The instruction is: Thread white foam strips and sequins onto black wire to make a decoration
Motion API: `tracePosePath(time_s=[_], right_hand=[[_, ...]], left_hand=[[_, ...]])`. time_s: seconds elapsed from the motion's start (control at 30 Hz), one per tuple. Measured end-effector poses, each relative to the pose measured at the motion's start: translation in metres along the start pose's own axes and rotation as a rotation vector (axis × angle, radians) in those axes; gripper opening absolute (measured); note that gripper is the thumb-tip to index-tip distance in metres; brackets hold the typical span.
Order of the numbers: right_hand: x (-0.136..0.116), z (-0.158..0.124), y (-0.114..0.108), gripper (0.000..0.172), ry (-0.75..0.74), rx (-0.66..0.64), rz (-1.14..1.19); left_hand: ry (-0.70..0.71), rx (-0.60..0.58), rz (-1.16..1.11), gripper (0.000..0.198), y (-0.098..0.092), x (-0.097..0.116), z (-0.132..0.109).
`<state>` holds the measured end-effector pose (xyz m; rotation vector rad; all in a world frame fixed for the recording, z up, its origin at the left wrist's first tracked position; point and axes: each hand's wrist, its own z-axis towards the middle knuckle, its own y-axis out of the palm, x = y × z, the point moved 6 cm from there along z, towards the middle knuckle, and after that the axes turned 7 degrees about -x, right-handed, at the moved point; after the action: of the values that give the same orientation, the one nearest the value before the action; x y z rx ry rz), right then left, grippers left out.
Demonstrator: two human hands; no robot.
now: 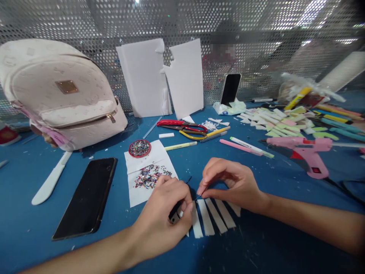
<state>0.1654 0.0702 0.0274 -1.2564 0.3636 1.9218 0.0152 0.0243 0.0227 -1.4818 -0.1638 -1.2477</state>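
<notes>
Perforated metal panels (pixel 97 19) are running across the top of the frame behind a blue table (pixel 25 243). At upper left, a pale backpack (pixel 57 87) is standing, and a white plastic knife (pixel 49 180) is lying below it. Nearby, at lower left, a black phone (pixel 85 198) is lying flat. Left of center, a sheet of paper (pixel 135 198) is carrying loose glitter (pixel 148 176) and a red-rimmed dish (pixel 139 148); above, white boards (pixel 145 80) are standing against the panels.

At lower center, the left hand (pixel 169 213) is curling around a dark object (pixel 173 214), mostly hidden, with its thumb and index finger closing together. White strips (pixel 205 217) are fanning out at lower center, just below and between the hands. Right of them, the right hand (pixel 228 182) is pinching a thin piece (pixel 199 196), too small to identify, between thumb and fingertips; its other fingers are curling in.

Above the hands, red-handled scissors (pixel 182 127) are lying near a pink marker (pixel 239 147). At upper right, another phone (pixel 230 89) is leaning upright, cut pieces (pixel 281 121) are piling up beside it, and a pink glue gun (pixel 302 148) is resting below them.
</notes>
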Motion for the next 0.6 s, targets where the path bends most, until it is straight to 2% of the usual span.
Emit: tracePosePath(time_s=[0.27, 0.6], right_hand=[[-0.0094, -0.001, -0.0013, 0.036, -0.11, -0.017, -0.224], [-0.0093, -0.0008, -0.0017, 0.035, -0.111, -0.018, -0.245]], left_hand=[[-0.006, 0.007, 0.015, 0.016, -0.0002, 0.0, 0.0], [-0.017, 0.008, 0.018, 0.016, 0.0003, -0.0007, 0.0007]])
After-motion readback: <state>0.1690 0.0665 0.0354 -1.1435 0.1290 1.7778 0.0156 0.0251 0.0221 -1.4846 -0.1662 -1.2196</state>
